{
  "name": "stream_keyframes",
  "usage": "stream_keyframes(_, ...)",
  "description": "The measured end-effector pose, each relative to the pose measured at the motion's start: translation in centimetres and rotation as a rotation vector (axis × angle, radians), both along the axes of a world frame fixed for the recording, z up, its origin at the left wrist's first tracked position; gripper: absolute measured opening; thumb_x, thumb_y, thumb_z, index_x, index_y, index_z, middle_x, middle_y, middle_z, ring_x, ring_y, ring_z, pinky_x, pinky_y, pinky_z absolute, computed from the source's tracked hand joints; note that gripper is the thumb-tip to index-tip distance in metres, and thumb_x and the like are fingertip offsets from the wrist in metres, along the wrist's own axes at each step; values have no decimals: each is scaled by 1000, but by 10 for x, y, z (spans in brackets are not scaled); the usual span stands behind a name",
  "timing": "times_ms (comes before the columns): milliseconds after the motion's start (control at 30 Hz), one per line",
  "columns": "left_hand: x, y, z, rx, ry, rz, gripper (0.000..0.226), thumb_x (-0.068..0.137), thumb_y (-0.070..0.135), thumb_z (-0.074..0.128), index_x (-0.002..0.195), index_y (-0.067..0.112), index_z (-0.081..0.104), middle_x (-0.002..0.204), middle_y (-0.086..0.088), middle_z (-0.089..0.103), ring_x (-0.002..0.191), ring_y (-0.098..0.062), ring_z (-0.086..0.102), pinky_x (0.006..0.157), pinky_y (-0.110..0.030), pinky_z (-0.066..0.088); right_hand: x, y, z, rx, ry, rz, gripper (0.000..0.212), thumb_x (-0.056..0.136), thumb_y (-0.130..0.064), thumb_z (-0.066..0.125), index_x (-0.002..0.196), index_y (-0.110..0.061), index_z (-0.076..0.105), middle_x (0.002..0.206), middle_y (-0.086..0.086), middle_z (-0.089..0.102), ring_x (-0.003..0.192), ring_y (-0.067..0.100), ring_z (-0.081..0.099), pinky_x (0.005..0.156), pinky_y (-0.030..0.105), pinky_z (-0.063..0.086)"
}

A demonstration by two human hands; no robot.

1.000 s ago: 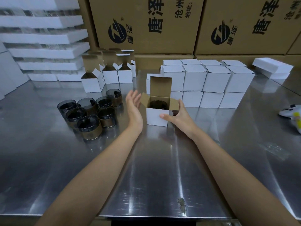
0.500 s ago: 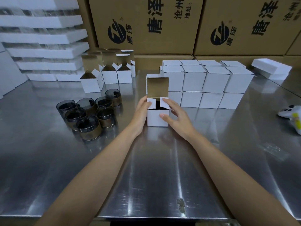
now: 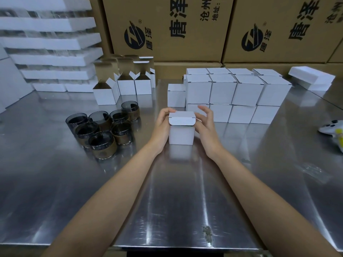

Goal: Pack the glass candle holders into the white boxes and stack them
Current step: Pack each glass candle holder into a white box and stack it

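Observation:
A small white box [image 3: 181, 134] stands on the steel table [image 3: 178, 191] in the middle. Its top lid is folded down, with the tuck flap hanging over the front. My left hand [image 3: 163, 127] grips the box's left side, fingers curled over the lid's edge. My right hand [image 3: 205, 127] holds the right side, thumb against the lid and fingers raised. Several dark glass candle holders [image 3: 101, 130] with brown bands stand to the left. Closed white boxes [image 3: 233, 93] are stacked two high behind. Open empty boxes [image 3: 126, 84] stand at the back left.
Large brown cartons [image 3: 167, 28] line the back wall. Stacked white foam trays [image 3: 50, 52] fill the far left. Flat white pieces [image 3: 311, 78] lie at the back right. A white and yellow device [image 3: 334, 128] sits at the right edge.
The side flaps were folded in, then the brown-lined lid came down over the box. Both hands moved up from the box's sides to the lid's edges.

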State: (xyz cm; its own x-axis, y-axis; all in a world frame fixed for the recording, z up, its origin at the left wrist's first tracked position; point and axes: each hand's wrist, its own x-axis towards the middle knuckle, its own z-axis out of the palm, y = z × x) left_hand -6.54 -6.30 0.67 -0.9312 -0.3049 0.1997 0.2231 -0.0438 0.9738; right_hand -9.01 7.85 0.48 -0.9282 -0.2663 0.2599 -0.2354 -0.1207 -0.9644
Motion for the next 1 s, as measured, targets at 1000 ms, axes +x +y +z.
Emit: stream_keyframes(1000, 8, 3, -2, -193, -2, -153, 45, 80, 31, 49, 123, 21, 44, 114, 15, 48, 103, 0, 47, 85, -8, 38, 4, 6, 0, 120, 21, 69, 12, 98, -25, 52, 109, -25, 54, 132, 8, 51, 121, 18, 51, 102, 28, 41)
